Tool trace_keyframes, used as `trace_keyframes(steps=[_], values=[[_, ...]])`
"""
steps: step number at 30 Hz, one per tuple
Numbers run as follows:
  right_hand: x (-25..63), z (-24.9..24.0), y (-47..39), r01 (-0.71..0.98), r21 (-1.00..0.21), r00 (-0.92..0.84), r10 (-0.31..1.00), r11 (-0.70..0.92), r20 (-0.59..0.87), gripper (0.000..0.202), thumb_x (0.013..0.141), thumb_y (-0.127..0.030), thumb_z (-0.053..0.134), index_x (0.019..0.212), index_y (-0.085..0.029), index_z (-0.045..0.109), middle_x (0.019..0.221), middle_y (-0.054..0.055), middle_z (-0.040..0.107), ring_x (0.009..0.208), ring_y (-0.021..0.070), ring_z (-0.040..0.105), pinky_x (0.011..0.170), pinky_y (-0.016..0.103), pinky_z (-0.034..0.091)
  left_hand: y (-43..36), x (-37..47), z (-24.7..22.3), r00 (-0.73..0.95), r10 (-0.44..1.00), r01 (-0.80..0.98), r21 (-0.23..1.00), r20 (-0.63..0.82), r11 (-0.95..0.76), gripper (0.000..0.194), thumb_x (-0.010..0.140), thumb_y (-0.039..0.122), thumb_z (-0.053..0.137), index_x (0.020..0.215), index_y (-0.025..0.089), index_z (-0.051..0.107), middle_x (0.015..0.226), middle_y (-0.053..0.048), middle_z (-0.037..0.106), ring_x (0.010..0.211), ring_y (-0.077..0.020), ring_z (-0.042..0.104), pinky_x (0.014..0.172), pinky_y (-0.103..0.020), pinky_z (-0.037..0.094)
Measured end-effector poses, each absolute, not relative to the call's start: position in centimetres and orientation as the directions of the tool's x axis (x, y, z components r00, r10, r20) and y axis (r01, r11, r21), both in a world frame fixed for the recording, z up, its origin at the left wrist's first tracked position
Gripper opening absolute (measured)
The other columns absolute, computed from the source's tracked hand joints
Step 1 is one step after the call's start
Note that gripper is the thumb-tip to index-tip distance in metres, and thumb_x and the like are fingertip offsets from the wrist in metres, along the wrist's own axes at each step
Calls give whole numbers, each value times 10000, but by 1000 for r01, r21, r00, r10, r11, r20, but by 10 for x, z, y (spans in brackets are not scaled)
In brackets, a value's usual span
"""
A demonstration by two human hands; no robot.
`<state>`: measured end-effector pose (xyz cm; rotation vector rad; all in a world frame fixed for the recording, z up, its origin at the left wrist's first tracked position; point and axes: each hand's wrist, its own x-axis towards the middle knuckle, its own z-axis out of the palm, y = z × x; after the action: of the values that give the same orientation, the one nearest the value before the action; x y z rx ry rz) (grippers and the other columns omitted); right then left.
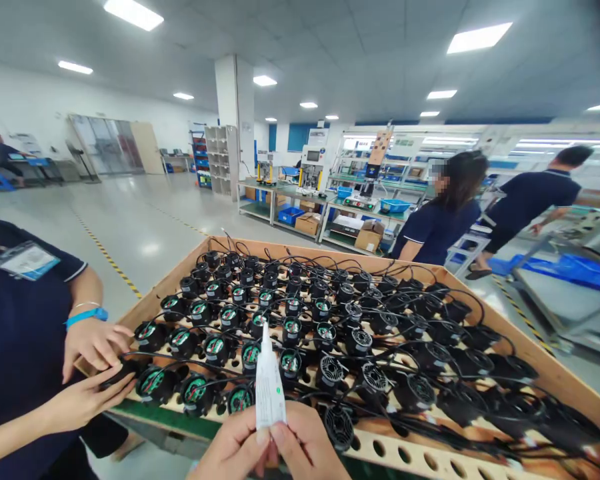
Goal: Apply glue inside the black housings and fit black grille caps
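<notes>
At the bottom middle, my left hand (233,445) and my right hand (307,443) both grip the lower end of a white squeeze tube (269,387). The tube stands upright with its long tapered nozzle at the top. Printed text and a small green mark show on its side; my fingers cover its base. Beyond it, rows of round black housings (195,392) with cables sit in a wooden board with holes (430,461). Those at the left and centre show green circuit boards inside. Several nearer the right, such as one black housing (331,370), have slotted metal tops.
A wooden rim (540,363) surrounds the housings. Close on the left, a co-worker's hands (93,357) touch a black part at the rim. Two people stand beyond the right side. Workbenches (280,190) with machines and a white pillar (227,90) stand farther back.
</notes>
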<state>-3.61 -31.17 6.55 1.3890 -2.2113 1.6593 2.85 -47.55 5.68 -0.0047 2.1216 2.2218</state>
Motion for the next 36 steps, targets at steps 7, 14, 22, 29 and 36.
trace_keyframes(steps=[7,14,22,29,36], values=[[-45,46,-323,-860,-487,-488,-523,151,699,417,932,-527,374,743,-222,585,571,-3,582,495,120,542,456,232,370,-597,58,69,-977,-174,93,982,122,166,645,918,412,225,788,35,732,757,-51,680,709,-241,705,530,-348,501],[-37,35,-338,-972,-214,-231,-239,98,943,250,971,-378,402,970,-245,613,653,-9,656,526,131,565,528,258,416,-747,68,2,-953,-38,206,739,299,641,281,690,269,671,944,177,750,981,-14,749,1017,-379,660,960,-584,484],[-39,55,-331,-861,-502,-430,-408,-82,805,232,957,-397,442,843,-230,556,590,-15,591,536,123,521,508,234,386,-545,54,42,-982,-138,93,966,129,240,383,813,527,603,876,167,717,866,-32,710,962,-260,671,772,-375,564],[-27,63,-335,-626,-763,-642,-447,-165,623,186,943,-252,427,779,-231,512,690,-10,565,626,127,535,591,252,416,-462,45,66,-963,-109,210,940,247,270,445,953,460,360,1157,174,634,1053,-115,646,920,-205,564,886,-319,474],[-30,59,-350,-661,-743,-693,-297,-101,657,84,892,-160,499,919,-238,510,757,-17,538,635,119,517,574,237,418,-455,27,81,-891,-257,267,889,375,372,385,982,342,300,1017,154,634,909,-80,634,761,-156,516,755,-242,433]])
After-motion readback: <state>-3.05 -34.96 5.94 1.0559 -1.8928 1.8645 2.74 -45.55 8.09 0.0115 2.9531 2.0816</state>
